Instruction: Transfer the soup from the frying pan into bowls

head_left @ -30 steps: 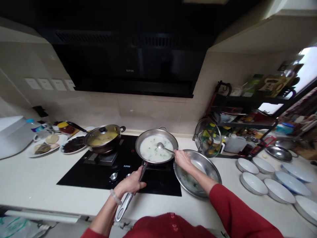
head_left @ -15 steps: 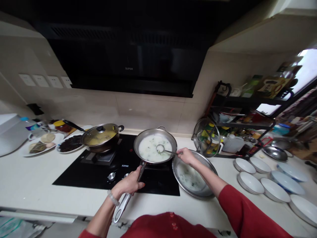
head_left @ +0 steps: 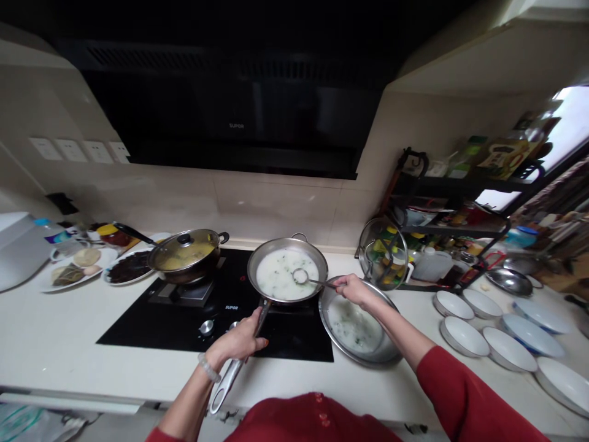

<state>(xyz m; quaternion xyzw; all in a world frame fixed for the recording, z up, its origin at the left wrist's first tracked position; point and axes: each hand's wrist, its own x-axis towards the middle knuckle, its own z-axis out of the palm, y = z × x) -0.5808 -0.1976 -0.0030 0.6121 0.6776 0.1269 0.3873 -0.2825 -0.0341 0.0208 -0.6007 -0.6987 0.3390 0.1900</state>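
My left hand is closed round the long metal handle of a frying pan, which stands on the right side of the black hob. White soup with bits of green fills the pan. A metal ladle is in my right hand, its bowl over the soup at the pan's right half and holding some white liquid. Under my right forearm stands a wide steel basin, with similar white soup and greens in it. My forearm hides part of the basin.
A lidded pot stands on the left burner. Plates of food lie farther left. Several white bowls stand at the right. A glass lid leans against a black rack of bottles. The range hood hangs above.
My right hand and the ladle have moved slightly to the right, and the ladle's bowl has shifted toward the pan's right side. My left hand keeps its hold on the pan handle.
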